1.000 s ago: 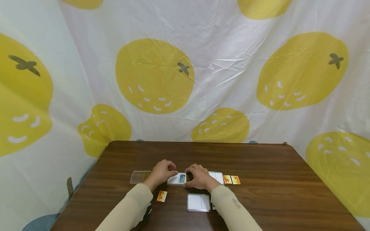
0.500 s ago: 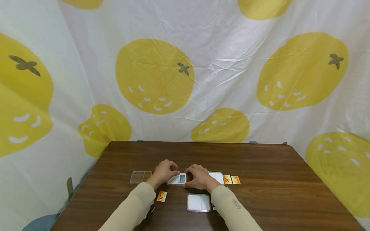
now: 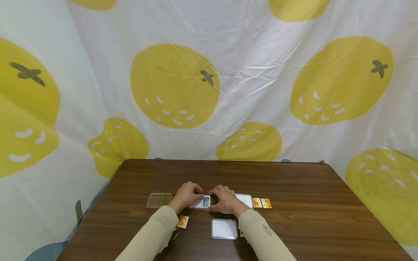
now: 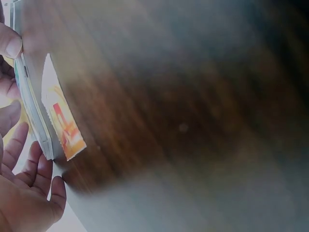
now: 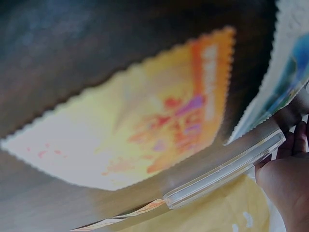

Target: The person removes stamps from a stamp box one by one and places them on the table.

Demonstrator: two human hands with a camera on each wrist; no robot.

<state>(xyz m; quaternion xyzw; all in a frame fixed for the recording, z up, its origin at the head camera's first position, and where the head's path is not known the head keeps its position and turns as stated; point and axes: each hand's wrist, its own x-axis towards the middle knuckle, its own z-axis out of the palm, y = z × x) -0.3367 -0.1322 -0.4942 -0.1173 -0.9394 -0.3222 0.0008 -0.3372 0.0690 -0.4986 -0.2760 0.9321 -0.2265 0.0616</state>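
Note:
My left hand (image 3: 187, 195) hovers at the left part of a clear plastic stamp case (image 3: 195, 207) with a white insert, its thumb tip right by the blue stamp (image 3: 207, 201) at the right end. The fingers are relaxed and spread around the near end of the case in the left wrist view. With my right hand (image 3: 224, 200) I hold the right end of the case, thumb at the near corner and fingers at the far one. An orange stamp (image 3: 183, 222) lies on the table below the left wrist and shows its serrated edge in the left wrist view.
A clear cover (image 3: 159, 200) lies left of the hands. Another white-lined case (image 3: 245, 200) is partly behind the right hand, beside two orange stamps (image 3: 262, 203). Nearer stands a second white-lined case (image 3: 224, 229), next to the right sleeve. The wooden table (image 3: 310, 232) ends at a fabric backdrop.
My left hand has slid slightly right, its thumb now overlapping the blue stamp's left edge. The right hand and the case have kept their place.

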